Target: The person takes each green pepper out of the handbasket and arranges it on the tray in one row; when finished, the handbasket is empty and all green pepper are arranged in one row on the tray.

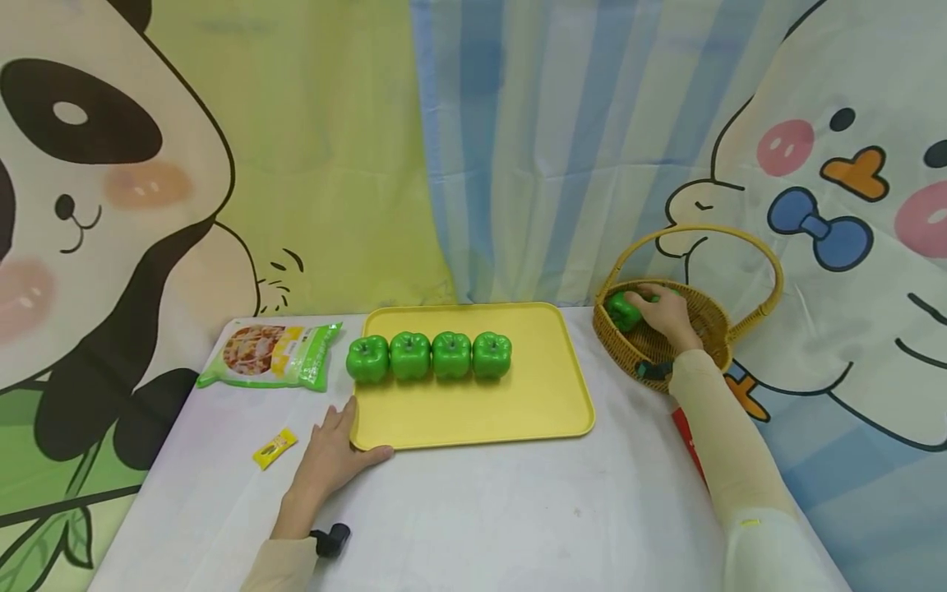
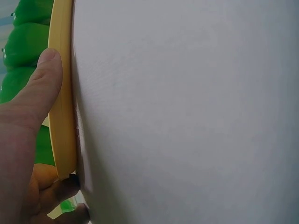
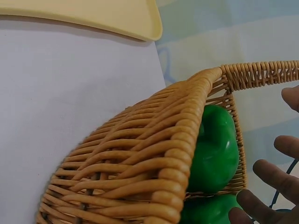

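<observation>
My left hand rests at the near left corner of a yellow tray. Its thumb lies along the front rim, and its other fingers touch the left side. Several green bell peppers stand in a row on the tray, the leftmost overlapping its left rim. Over at the right, my right hand reaches into a wicker basket. Its fingers are spread beside a green bell pepper inside. Below that one, a second pepper shows partly in the right wrist view.
A green and white food bag lies left of the tray, with a small yellow packet nearer me. The basket's tall handle arches over its opening. Something red lies partly under the right forearm. Printed curtains hang behind the table.
</observation>
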### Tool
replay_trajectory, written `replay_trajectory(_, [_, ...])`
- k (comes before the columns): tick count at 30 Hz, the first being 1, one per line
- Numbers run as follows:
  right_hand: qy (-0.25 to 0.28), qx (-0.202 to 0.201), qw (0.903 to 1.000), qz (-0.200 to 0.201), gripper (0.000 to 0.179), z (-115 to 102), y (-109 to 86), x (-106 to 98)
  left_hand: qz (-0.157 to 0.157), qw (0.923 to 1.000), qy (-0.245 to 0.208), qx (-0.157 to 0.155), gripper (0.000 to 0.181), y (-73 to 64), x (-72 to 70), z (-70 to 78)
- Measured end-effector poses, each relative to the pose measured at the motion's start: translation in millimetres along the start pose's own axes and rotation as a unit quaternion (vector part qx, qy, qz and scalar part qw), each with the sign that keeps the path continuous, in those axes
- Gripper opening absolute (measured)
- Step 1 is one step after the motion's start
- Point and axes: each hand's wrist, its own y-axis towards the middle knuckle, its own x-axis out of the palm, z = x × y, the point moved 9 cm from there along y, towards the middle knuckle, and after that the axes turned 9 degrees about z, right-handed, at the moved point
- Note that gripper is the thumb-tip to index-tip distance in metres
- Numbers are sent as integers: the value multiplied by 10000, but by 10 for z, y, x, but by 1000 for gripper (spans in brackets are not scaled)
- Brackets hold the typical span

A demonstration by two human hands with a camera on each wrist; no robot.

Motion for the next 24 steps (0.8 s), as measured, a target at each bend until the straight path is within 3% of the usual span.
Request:
replay_trajectory(9, [70, 146, 9996, -209, 75, 47, 144, 43, 14, 10000, -6, -32, 124, 9, -32, 16])
replay_trajectory(24, [-776, -149, 9934, -830, 76, 73, 189, 141, 14, 9999, 20, -132, 125, -6, -7, -8])
